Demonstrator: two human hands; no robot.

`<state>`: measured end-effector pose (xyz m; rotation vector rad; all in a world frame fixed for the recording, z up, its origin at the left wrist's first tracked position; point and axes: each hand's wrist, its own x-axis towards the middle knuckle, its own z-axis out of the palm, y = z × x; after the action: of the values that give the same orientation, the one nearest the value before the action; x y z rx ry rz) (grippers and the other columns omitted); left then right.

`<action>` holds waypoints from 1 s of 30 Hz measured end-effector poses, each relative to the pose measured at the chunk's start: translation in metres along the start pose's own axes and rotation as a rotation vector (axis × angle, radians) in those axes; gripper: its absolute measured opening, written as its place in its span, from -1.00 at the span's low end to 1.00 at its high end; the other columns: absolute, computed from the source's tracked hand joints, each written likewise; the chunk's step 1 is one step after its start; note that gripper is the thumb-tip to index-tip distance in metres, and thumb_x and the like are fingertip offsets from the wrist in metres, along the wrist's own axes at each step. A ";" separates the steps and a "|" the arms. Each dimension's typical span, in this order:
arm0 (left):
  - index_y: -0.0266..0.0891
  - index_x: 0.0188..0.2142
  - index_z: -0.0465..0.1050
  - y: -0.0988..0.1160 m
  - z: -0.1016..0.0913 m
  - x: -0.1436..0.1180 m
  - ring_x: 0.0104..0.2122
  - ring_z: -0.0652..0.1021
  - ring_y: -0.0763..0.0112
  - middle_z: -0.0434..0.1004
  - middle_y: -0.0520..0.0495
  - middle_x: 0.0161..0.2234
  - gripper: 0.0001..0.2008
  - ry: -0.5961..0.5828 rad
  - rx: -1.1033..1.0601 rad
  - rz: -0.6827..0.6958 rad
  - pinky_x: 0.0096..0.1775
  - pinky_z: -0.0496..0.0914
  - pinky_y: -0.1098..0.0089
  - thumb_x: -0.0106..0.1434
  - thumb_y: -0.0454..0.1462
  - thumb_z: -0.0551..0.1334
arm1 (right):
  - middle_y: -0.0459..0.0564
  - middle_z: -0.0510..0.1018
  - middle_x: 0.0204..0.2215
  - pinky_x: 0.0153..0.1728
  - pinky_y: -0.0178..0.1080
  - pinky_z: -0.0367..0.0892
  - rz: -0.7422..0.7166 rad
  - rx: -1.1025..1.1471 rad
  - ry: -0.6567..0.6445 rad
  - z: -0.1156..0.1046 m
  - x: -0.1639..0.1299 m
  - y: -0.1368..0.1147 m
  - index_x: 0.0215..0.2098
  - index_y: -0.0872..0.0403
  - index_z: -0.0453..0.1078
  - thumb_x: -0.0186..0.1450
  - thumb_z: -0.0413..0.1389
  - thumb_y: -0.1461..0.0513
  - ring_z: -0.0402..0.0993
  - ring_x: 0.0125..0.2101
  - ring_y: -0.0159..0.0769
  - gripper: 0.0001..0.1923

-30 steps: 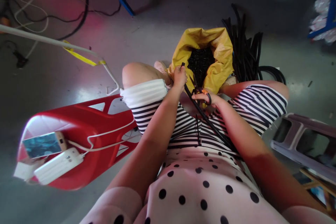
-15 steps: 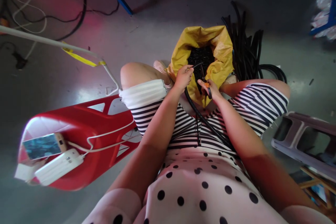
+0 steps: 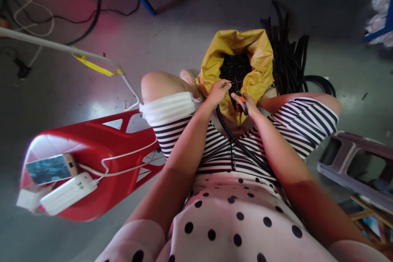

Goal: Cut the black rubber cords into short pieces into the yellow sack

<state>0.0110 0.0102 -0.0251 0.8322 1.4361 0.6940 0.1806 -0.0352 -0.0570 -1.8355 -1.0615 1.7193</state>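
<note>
My left hand is closed round a black corrugated tube, close to its end. From there the tube runs down across my lap. My right hand grips a pair of scissors with dark handles and something orange at the pivot side. The blades point away from me, beside the tube's end. Both hands are over the mouth of a yellow sack standing between my feet. Inside the sack lie many short black pieces.
Long black tubes lie on the floor right of the sack. At my left is a red stool bearing a phone and a white power bank. A grey plastic stool stands at the right. A white metal bar crosses the left side.
My left hand has shifted slightly to the right and toward me, bringing the tube's end nearer the scissors. My right hand stays in almost the same place.
</note>
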 end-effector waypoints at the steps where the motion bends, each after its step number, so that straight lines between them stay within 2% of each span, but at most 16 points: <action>1: -0.27 -0.17 0.57 -0.001 0.000 0.000 -0.48 0.35 0.51 0.32 0.13 -0.52 -0.91 0.000 0.001 -0.001 -0.30 0.30 0.50 0.46 -0.35 0.26 | -0.13 0.45 -0.46 -0.48 -0.26 0.30 -0.002 -0.001 -0.001 0.000 0.000 0.000 -0.30 -0.05 0.27 0.26 0.38 -0.35 0.40 -0.49 -0.28 -0.34; 5: -0.25 -0.16 0.56 -0.001 0.000 0.000 -0.50 0.33 0.52 0.31 0.14 -0.51 -0.94 0.005 0.008 -0.005 -0.35 0.25 0.51 0.46 -0.34 0.28 | -0.14 0.45 -0.48 -0.49 -0.26 0.28 0.000 -0.008 -0.001 0.001 0.001 0.001 -0.31 -0.05 0.27 0.26 0.39 -0.34 0.40 -0.50 -0.29 -0.35; 14: -0.29 -0.17 0.52 0.006 0.002 -0.005 -0.52 0.24 0.55 0.25 0.16 -0.52 -0.86 -0.011 -0.002 -0.004 -0.37 0.19 0.49 0.53 -0.43 0.20 | -0.16 0.44 -0.47 -0.48 -0.27 0.28 0.014 -0.017 0.003 0.003 -0.005 -0.005 -0.30 -0.03 0.25 0.29 0.41 -0.29 0.40 -0.52 -0.34 -0.35; 21: -0.27 -0.17 0.56 -0.008 0.000 0.005 -0.44 0.40 0.48 0.37 0.11 -0.49 -0.94 -0.007 0.053 0.055 -0.26 0.33 0.47 0.44 -0.33 0.29 | -0.15 0.45 -0.48 -0.49 -0.26 0.27 0.019 -0.036 0.010 0.002 -0.001 -0.003 -0.32 -0.04 0.25 0.28 0.40 -0.32 0.40 -0.50 -0.32 -0.34; 30: -0.29 -0.16 0.62 -0.015 0.000 0.011 -0.34 0.52 0.42 0.50 0.03 -0.43 -0.87 -0.018 0.081 0.095 -0.11 0.42 0.42 0.44 -0.33 0.26 | -0.14 0.48 -0.46 -0.53 -0.31 0.25 0.025 -0.061 -0.005 0.002 0.003 0.000 -0.28 -0.04 0.25 0.28 0.41 -0.30 0.41 -0.50 -0.32 -0.35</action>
<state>0.0102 0.0109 -0.0432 0.9725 1.4234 0.7019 0.1790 -0.0336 -0.0595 -1.8900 -1.1096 1.7246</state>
